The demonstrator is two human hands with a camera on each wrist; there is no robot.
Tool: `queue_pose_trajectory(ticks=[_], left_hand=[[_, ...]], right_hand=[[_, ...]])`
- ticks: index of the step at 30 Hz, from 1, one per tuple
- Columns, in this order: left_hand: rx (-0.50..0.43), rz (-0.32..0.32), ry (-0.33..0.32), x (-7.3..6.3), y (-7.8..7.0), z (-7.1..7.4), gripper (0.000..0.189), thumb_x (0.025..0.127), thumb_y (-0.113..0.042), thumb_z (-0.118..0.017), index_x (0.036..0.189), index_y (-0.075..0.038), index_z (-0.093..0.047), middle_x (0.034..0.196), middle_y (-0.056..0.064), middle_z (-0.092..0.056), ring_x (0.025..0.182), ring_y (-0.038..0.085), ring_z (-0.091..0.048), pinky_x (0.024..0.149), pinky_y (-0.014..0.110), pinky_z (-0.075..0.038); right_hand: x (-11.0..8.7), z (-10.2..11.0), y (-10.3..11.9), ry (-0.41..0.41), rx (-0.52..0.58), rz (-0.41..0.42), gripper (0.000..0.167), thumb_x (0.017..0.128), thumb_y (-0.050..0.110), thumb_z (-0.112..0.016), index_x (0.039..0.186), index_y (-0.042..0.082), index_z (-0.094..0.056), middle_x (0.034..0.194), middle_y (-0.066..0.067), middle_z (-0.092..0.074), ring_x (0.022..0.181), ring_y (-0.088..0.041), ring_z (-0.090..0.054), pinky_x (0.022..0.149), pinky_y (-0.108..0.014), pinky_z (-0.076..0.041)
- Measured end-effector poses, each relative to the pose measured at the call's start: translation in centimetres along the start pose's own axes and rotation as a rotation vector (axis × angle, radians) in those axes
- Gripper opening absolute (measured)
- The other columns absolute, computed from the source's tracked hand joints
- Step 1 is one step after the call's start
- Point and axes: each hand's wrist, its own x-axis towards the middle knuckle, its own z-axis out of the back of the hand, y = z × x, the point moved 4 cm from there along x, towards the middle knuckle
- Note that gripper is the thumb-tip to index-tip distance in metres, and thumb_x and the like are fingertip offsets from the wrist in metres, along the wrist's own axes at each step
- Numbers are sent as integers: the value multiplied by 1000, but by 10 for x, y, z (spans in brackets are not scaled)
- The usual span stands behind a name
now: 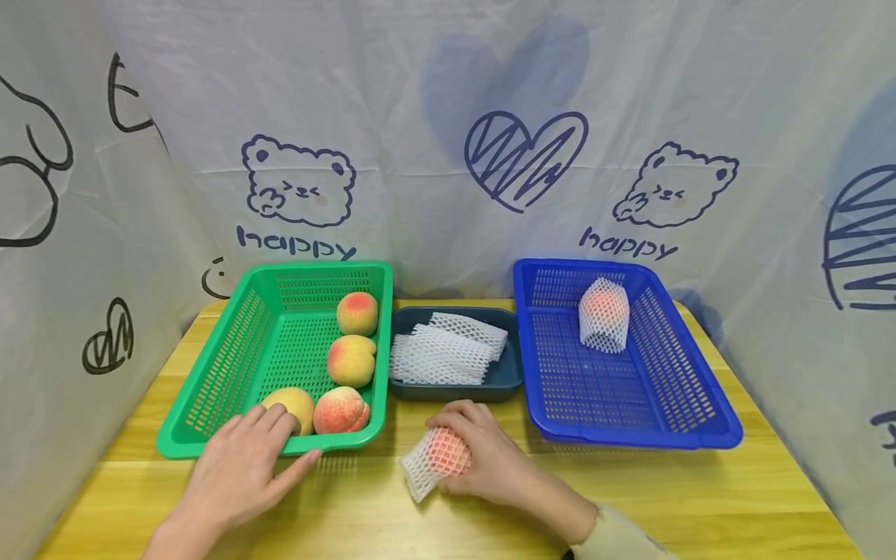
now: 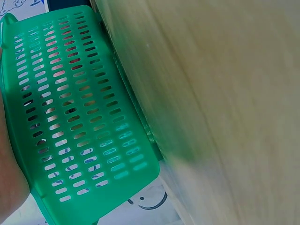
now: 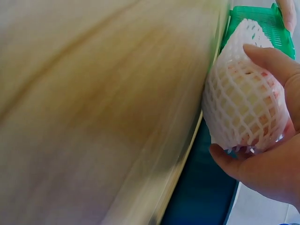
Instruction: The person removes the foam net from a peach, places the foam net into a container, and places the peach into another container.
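Observation:
In the head view my right hand (image 1: 483, 455) grips a peach (image 1: 448, 453) in a white foam net sleeve (image 1: 418, 469), in front of the dark tray. The right wrist view has the thumb and a finger around the netted peach (image 3: 248, 101), with the sleeve's loose end past the fruit. My left hand (image 1: 241, 459) reaches over the front rim of the green basket (image 1: 280, 334), its fingertips at a yellow peach (image 1: 292, 404) and its thumb outside the rim. Beside that fruit lies a redder peach (image 1: 341, 410). Two more peaches, the middle one (image 1: 351, 360) and the back one (image 1: 358, 313), line the basket's right side.
A dark blue tray (image 1: 455, 393) between the baskets holds flat white foam nets (image 1: 441, 354). The blue basket (image 1: 581, 389) at right contains one netted peach (image 1: 604, 311). Both baskets stand on a wooden table (image 1: 392, 521), with printed white cloth (image 1: 413, 210) hanging behind and at the sides.

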Motion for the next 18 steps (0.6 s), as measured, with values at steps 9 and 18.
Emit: queue_pose_trajectory(ticks=[9, 18], left_hand=[[3, 8, 7, -1, 0, -1, 39, 90, -57, -70, 87, -20, -56, 83, -9, -46, 76, 13, -44, 64, 32, -40], [2, 10, 18, 0, -1, 0, 40, 91, -57, -70, 87, -20, -57, 82, -9, -47, 76, 13, -46, 65, 33, -42]], right_hand=[[-3, 3, 0, -13, 11, 47, 82, 61, 25, -98, 136, 17, -64, 141, -2, -56, 131, -22, -46, 110, -51, -44], [-7, 5, 4, 0, -18, 69, 80, 64, 34, -97, 137, 22, -65, 143, 1, -56, 133, -22, -45, 112, -57, -37]])
